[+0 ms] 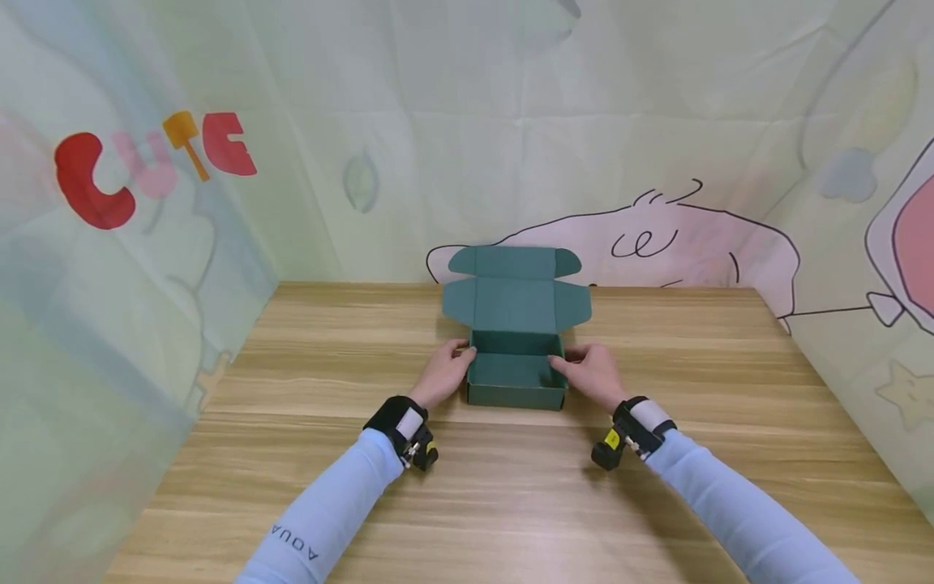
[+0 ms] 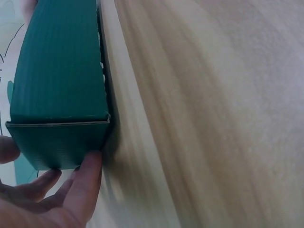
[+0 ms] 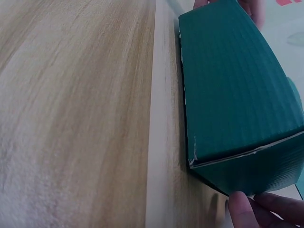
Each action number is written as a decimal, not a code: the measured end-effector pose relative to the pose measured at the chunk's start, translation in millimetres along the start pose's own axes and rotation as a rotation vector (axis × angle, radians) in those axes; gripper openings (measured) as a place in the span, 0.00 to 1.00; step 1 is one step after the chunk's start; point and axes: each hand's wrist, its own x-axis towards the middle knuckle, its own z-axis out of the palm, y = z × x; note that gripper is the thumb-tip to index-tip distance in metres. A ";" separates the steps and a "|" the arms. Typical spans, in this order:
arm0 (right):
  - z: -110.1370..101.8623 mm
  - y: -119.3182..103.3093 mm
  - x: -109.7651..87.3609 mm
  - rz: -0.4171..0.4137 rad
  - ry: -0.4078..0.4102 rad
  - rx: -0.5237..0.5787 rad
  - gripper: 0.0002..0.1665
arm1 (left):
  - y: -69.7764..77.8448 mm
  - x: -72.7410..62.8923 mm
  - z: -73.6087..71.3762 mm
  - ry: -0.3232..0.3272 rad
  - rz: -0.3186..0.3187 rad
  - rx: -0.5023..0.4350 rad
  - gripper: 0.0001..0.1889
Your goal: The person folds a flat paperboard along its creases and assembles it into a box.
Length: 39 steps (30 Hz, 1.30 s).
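Note:
A green cardboard box point(image 1: 516, 397) sits on the table with its lid point(image 1: 515, 305) raised at the back and the side flaps spread. Nothing shows inside it. On its left side wall, my left hand point(image 1: 443, 375) grips with the thumb at the top edge and the fingers outside. My right hand point(image 1: 597, 378) holds the opposite wall, thumb reaching over the rim. Both wrist views look along the ribbed front panel point(image 2: 59, 71); in the right one, fingertips point(image 3: 241, 209) lie against the box's end.
The wood-grain table point(image 1: 328, 357) extends to both sides and in front of the box. Behind it hangs a printed cloth backdrop point(image 1: 467, 162), with more cloth at left and right. A black camera strap is on each wrist.

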 end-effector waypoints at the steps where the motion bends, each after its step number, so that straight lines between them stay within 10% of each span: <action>1: -0.3 -0.2 0.1 0.002 -0.003 -0.001 0.30 | 0.4 0.2 -0.3 -0.003 -0.004 -0.002 0.27; 22: -45.6 -21.3 30.0 0.122 0.062 0.396 0.51 | 32.8 41.3 -36.5 0.142 -0.033 -0.114 0.36; 39: -61.9 -40.4 70.0 0.220 -0.023 0.286 0.44 | 38.9 77.9 -31.4 0.170 -0.064 -0.028 0.37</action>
